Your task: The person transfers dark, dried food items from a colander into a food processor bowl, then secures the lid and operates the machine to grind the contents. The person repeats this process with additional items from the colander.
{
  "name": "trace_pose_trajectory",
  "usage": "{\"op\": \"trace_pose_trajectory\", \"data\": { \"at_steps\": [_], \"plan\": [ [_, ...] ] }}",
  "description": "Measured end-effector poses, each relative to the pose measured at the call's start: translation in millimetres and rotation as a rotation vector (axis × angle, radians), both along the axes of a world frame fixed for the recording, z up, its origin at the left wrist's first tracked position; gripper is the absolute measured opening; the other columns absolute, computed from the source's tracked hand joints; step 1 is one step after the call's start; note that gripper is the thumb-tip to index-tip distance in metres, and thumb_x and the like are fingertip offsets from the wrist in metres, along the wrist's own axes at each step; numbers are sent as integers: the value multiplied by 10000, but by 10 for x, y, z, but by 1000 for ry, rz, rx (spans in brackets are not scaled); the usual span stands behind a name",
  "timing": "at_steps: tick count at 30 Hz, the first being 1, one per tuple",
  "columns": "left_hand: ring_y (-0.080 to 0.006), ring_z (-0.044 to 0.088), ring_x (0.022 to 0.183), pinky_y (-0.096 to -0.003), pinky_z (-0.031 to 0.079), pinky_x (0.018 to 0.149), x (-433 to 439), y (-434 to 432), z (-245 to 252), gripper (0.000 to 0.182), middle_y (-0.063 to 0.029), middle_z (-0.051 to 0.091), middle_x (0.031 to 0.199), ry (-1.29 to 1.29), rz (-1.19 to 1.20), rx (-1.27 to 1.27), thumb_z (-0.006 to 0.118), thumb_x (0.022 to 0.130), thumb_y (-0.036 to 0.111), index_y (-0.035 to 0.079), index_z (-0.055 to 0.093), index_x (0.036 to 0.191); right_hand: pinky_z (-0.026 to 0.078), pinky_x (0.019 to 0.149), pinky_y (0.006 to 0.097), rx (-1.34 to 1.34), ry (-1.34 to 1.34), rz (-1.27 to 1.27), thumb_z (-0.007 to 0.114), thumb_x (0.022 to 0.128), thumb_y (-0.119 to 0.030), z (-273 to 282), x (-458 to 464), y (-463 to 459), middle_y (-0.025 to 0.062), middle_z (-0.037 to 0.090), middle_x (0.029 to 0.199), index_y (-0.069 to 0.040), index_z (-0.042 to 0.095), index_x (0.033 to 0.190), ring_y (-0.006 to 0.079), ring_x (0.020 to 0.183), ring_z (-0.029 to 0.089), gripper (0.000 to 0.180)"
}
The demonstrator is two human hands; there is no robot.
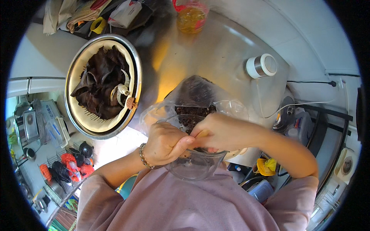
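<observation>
A clear plastic bag (pixel 193 92) of dark dried bits lies on the metal tabletop, its mouth towards my body. Against my chest is a clear round bowl (pixel 193 169), tilted, with its rim under both hands. My left hand (pixel 166 143), with a beaded bracelet, is closed over the bowl's rim and what seems to be the bag's edge; its thumb meets my right fingers. My right hand (pixel 211 131) is bent over the bag's mouth, its fingertips partly hidden. Which thing each hand grips is not fully clear.
Left of the bag, a metal-rimmed round tray (pixel 140 78) holds dark leathery pieces. A white corded device (pixel 261 66) stands at the right, and a clear container of yellow liquid (pixel 190 18) at the back. Cloths and a yellow tape roll (pixel 98 25) lie at the back left.
</observation>
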State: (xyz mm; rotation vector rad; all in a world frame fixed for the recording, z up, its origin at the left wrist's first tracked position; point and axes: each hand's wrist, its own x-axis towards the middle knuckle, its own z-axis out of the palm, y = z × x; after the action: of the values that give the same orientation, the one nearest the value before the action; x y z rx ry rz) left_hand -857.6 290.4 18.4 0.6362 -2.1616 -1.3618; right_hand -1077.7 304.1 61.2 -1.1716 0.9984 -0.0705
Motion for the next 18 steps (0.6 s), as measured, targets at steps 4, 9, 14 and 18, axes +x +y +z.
{"op": "trace_pose_trajectory", "data": {
  "at_steps": [4, 9, 14, 18],
  "plan": [
    [-312, 578, 472, -386, 437, 458, -3, -10, -4, 320, -128, 584, 550, -20, 10, -35, 645, 912, 156, 37, 635, 615, 527, 683, 445, -309, 267, 177, 625, 855, -180, -113, 108, -22, 231, 684, 771, 5, 734, 888, 356, 729, 693, 217],
    [-313, 577, 475, -392, 436, 460, -9, -8, 5, 329, -132, 579, 546, -27, 51, -46, 646, 910, 156, 39, 623, 604, 527, 696, 447, -431, 299, -20, 629, 844, -198, 221, -269, -69, 237, 678, 762, 16, 721, 846, 360, 735, 691, 233],
    [-317, 566, 470, -401, 430, 464, -62, -9, 20, 347, -131, 558, 532, -14, 8, -35, 646, 910, 164, 40, 602, 589, 530, 686, 442, -22, 300, 260, 659, 821, -185, 223, -121, -134, 245, 673, 763, 39, 714, 845, 385, 754, 689, 232],
    [-315, 562, 466, -404, 428, 464, -58, -7, 13, 363, -126, 552, 525, -12, 30, -26, 642, 916, 182, 43, 599, 584, 529, 694, 454, -383, 529, 248, 660, 815, -144, 258, -52, -265, 283, 655, 771, 57, 709, 824, 410, 773, 681, 206]
  ]
}}
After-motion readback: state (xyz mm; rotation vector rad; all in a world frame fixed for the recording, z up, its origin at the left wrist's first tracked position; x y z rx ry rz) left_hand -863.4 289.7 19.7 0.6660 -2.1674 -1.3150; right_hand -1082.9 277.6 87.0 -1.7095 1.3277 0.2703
